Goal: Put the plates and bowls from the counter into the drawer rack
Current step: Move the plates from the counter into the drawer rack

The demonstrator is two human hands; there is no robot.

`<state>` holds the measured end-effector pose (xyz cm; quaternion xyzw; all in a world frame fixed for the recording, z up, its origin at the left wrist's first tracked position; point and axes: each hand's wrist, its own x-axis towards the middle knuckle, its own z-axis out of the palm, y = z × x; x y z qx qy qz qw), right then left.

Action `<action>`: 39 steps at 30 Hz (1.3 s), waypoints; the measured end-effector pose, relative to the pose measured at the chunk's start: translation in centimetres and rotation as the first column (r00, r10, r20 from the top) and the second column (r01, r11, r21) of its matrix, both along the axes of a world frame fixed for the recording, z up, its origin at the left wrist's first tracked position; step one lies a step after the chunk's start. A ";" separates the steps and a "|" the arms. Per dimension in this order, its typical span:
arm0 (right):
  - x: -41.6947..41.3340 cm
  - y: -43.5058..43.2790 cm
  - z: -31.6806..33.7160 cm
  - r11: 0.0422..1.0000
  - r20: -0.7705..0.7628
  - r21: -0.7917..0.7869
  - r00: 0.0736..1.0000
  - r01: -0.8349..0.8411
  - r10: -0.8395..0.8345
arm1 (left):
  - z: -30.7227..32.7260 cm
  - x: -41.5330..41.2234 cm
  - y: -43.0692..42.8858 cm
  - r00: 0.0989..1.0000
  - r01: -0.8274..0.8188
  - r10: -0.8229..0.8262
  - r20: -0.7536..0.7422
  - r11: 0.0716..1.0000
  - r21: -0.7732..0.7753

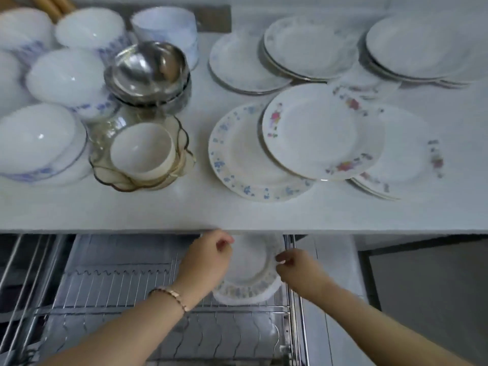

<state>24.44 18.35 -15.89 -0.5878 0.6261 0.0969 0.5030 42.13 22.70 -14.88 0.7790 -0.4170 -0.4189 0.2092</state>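
Note:
Below the counter edge, both my hands hold a white plate with a flowered rim (250, 281) over the right end of the wire drawer rack (118, 286). My left hand (208, 262) grips its left edge and my right hand (295, 268) pinches its right edge. On the white counter (184, 212) lie stacks of plates: a blue-flowered plate (237, 159), a pink-flowered plate (317, 133) overlapping it, and plain white stacks (317, 46) behind. To the left stand white bowls with blue patterns (37, 138), steel bowls (148, 70) and a glass dish holding a white cup (142, 151).
The drawer's metal frame rails (295, 326) run along the rack's right side. More wire bars (21, 273) are at the far left. A grey cabinet front (422, 286) is to the right of the drawer. Wooden handles (52, 3) lie at the counter's back left.

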 end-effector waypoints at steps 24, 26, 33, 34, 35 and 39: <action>-8.8 -16.2 7.1 0.676 0.486 0.049 0.574 0.735 -0.660 | 5.6 -5.6 -17.2 0.824 -0.478 0.471 -0.316 0.876 0.060; -9.2 -14.2 7.8 0.702 0.515 0.025 0.593 0.712 -0.620 | 7.0 -5.3 -14.8 0.834 -0.441 0.431 -0.343 0.896 0.055; -8.8 -5.1 11.1 0.840 0.536 -0.023 0.716 0.542 -0.447 | 10.5 -2.0 -2.4 0.863 -0.164 0.225 -0.452 0.971 0.172; -8.3 -3.4 11.1 0.846 0.521 -0.011 0.726 0.532 -0.450 | 10.4 -1.6 -0.7 0.869 -0.150 0.224 -0.440 0.969 0.197; -7.8 -1.7 11.0 0.848 0.503 -0.002 0.734 0.530 -0.457 | 10.1 -1.2 0.9 0.878 -0.133 0.216 -0.427 0.967 0.217; -5.4 4.9 9.9 0.835 0.435 0.021 0.748 0.549 -0.502 | 8.3 1.2 6.5 0.879 -0.014 0.156 -0.450 0.953 0.303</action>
